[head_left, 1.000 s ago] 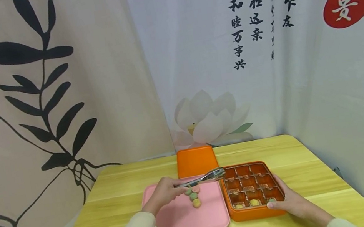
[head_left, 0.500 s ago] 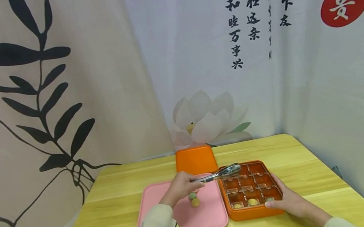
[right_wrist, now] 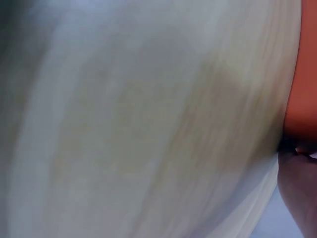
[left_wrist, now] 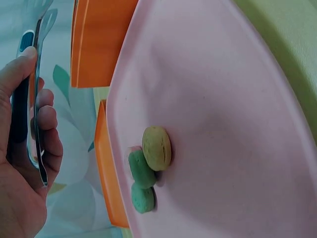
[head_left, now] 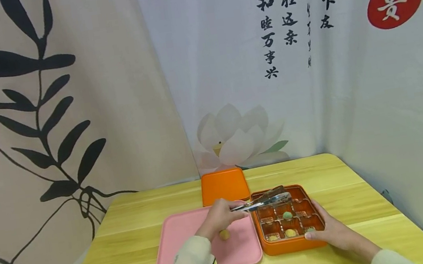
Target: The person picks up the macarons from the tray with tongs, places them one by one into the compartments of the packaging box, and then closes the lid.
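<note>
One left hand [head_left: 220, 216], curled round one pair of metal tongs [head_left: 279, 198], tips parted over one orange divided box [head_left: 292, 246]. One right hand [head_left: 332, 230], gripping the box's near right corner. Four round macarons [head_left: 290, 233] inside: two green, two yellow. Four more macarons [left_wrist: 157, 148] on one pink rectangular tray [head_left: 182, 240].

Yellow table [head_left: 123, 225]: 1 pink tray [head_left: 180, 229], 1 box [head_left: 288, 247], 1 lid [head_left: 224, 186].

Two hands [head_left: 220, 217] [head_left: 334, 231], one box [head_left: 292, 246], one tray [head_left: 186, 230]
</note>
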A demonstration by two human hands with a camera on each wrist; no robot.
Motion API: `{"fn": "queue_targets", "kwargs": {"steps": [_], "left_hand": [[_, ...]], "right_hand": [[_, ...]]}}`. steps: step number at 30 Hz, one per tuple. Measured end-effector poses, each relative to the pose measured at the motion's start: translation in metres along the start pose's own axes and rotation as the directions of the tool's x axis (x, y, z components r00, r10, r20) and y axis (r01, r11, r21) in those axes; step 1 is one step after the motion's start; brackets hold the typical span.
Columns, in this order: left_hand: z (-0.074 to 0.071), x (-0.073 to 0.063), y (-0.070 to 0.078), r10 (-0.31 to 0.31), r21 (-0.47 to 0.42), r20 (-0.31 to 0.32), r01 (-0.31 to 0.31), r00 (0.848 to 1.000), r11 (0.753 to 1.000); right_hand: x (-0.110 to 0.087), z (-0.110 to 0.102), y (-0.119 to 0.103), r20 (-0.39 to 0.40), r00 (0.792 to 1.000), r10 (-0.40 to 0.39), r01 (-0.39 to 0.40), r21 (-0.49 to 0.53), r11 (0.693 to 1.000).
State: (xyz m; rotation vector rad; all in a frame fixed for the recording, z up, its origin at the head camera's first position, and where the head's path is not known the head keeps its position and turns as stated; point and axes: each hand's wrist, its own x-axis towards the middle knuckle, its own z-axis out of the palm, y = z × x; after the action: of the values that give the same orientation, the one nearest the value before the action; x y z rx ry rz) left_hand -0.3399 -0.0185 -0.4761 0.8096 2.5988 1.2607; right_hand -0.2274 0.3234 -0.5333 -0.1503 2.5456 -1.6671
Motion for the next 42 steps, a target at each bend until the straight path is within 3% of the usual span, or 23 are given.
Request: {"fn": "queue_targets", "kwargs": {"steps": [9,16,25,29,33,39,42], "left_hand": [[-0.015,-0.008,-0.003,-0.089,-0.052,0.000,0.089,0.996,0.995],[-0.033,-0.014,-0.009,-0.039,-0.016,-0.031,0.038,0.999,0.999],[-0.054,-0.030,-0.025,-0.080,-0.039,-0.043,0.078,0.996,0.996],[-0.064,-0.041,-0.034,-0.102,-0.047,-0.052,0.100,0.993,0.994],[-0.074,-0.056,-0.046,-0.082,-0.013,-0.075,0.082,0.994,0.997],[-0.090,-0.086,-0.070,-0.031,0.059,-0.071,0.035,0.997,0.998],[-0.100,-0.102,-0.082,-0.038,0.079,-0.064,0.043,0.997,0.996]], "right_hand": [[-0.002,0.000,-0.003,-0.001,0.998,0.067,-0.067,-0.030,0.997],[-0.002,-0.001,-0.006,0.009,0.998,0.059,-0.059,-0.014,0.998],[-0.003,0.000,-0.009,0.014,0.998,0.055,-0.054,-0.044,0.998],[-0.002,0.000,-0.009,0.014,0.999,0.051,-0.050,-0.044,0.998],[-0.003,0.000,-0.007,0.021,0.998,0.055,-0.054,-0.034,0.998],[-0.007,0.000,-0.006,0.027,0.997,0.073,-0.071,-0.053,0.996],[-0.006,0.001,-0.006,0.033,0.997,0.069,-0.068,-0.017,0.998]]}}
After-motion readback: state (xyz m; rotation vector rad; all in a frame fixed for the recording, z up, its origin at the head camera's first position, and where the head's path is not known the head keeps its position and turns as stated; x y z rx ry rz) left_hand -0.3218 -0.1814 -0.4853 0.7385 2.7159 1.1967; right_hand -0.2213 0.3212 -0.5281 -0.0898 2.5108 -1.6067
